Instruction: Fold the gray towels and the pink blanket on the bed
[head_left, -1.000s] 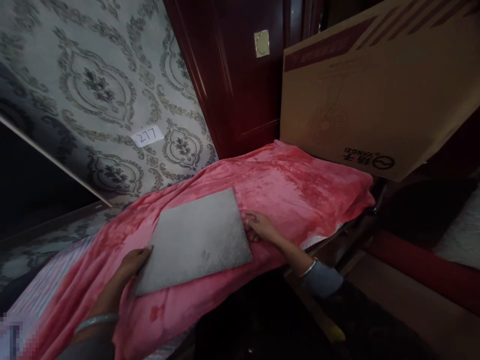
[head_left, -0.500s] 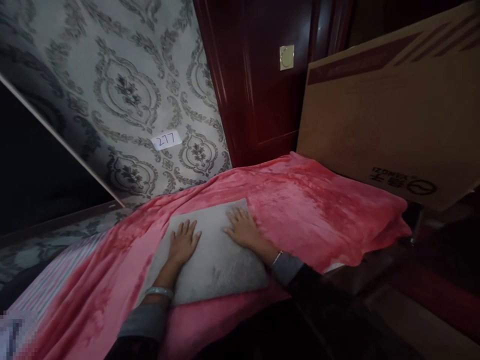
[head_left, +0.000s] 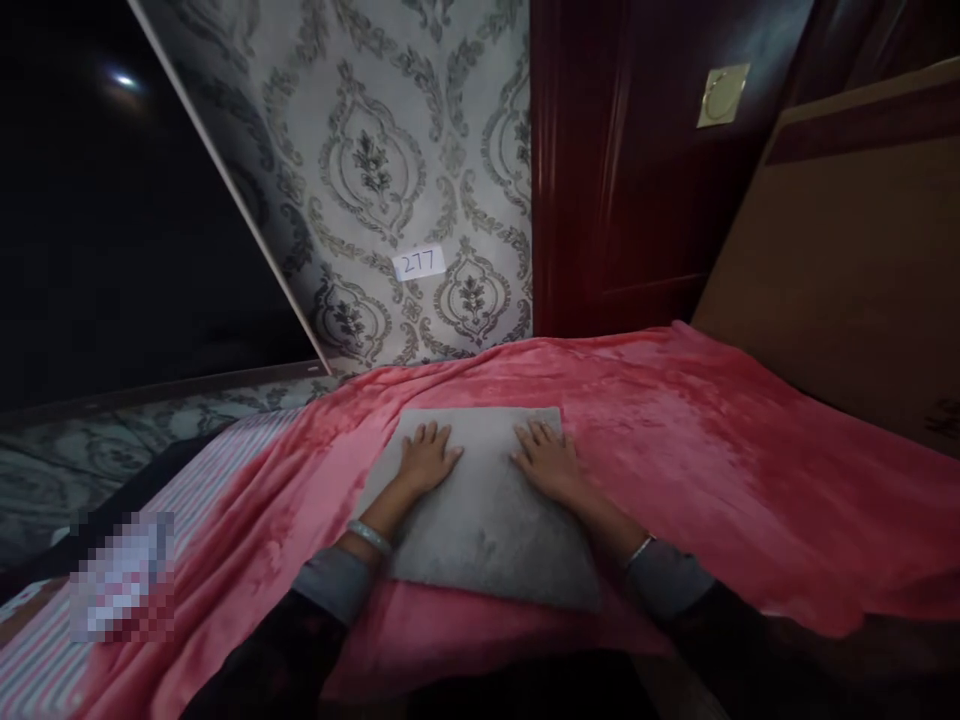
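Note:
A grey, plush-looking rectangular cloth [head_left: 487, 520] lies flat on a pink fleece blanket [head_left: 675, 450] in front of me. My left hand [head_left: 427, 460] rests palm down on its far left part, fingers spread. On the far right part lies my right hand [head_left: 549, 462], also flat with its fingers apart. Neither hand grasps anything. A faint dark mark shows on the cloth's near half, between my forearms.
Behind the blanket stands a patterned wall with a paper label "277" [head_left: 419, 263]. A large dark screen [head_left: 142, 220] is at left, a dark red door panel [head_left: 622, 180] and a big cardboard box [head_left: 862, 250] at right. Striped fabric [head_left: 217, 490] shows at left.
The view has turned, so the wall, door and box appear further right and the cloth looks straighter. Both hands stay flat on the cloth, spread as before.

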